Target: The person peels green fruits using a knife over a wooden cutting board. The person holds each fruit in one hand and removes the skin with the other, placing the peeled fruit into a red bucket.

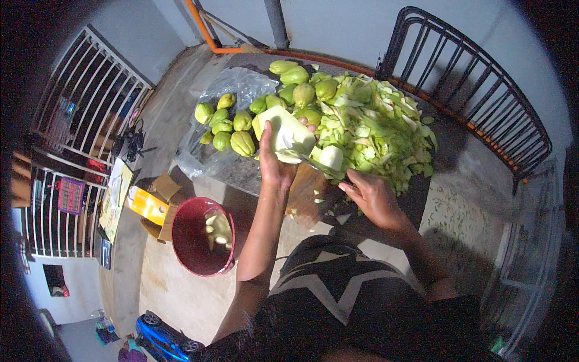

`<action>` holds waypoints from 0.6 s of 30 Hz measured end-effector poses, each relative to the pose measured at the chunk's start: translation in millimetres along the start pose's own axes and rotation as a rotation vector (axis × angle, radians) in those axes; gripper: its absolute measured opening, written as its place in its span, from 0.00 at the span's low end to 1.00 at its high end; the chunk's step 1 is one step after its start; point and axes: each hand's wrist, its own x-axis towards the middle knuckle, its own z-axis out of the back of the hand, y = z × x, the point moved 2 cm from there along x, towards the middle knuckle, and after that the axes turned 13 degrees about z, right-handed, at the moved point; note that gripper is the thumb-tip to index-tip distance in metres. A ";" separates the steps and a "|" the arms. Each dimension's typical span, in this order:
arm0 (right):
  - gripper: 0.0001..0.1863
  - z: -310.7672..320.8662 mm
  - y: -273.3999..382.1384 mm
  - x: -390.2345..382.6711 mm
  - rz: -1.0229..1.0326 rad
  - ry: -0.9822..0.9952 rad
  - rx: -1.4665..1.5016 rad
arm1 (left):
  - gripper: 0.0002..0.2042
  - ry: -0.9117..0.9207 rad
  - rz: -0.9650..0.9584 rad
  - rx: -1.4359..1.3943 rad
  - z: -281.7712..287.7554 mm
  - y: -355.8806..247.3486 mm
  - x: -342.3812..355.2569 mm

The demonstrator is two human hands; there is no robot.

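In my left hand (274, 160) is a pale, peeled piece of green fruit (282, 128), held up over the work surface (238, 175). My right hand (368, 196) grips a knife (325, 169), whose blade reaches toward the underside of that piece. Beside the blade lies another pale peeled piece (330, 158). Whole pear-shaped green fruits (242, 143) rest on a crumpled clear plastic bag (193, 157) at the left and back. A large heap of green peelings (380, 127) covers the right side of the surface.
A red bucket (180, 244) holding peeled pieces stands at lower left, near a cardboard box (161, 232). A black metal rack (470, 78) leans at the back right. A white window grille (84, 66) is at the left. A blue toy car (163, 335) sits at bottom left.
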 end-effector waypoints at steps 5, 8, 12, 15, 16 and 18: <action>0.15 13.6 5.4 -3.5 -0.306 -0.046 0.646 | 0.32 0.086 -0.015 0.071 -9.5 0.4 0.3; 0.15 12.2 -1.0 -8.5 -0.384 -0.022 0.832 | 0.34 0.131 -0.042 0.078 -22.0 -2.9 -4.8; 0.12 20.4 7.8 -5.3 -0.373 -0.050 0.922 | 0.35 0.152 -0.062 0.064 -34.4 -5.4 -10.3; 0.09 17.8 7.4 -10.1 -0.378 -0.048 0.849 | 0.33 0.141 -0.140 0.050 -38.1 -5.6 -13.2; 0.09 16.4 6.4 -11.6 -0.369 -0.064 0.869 | 0.32 0.134 -0.137 0.049 -37.7 -5.1 -13.3; 0.09 13.7 4.5 -13.8 -0.351 -0.094 0.911 | 0.31 0.116 -0.129 0.047 -35.6 -4.5 -13.5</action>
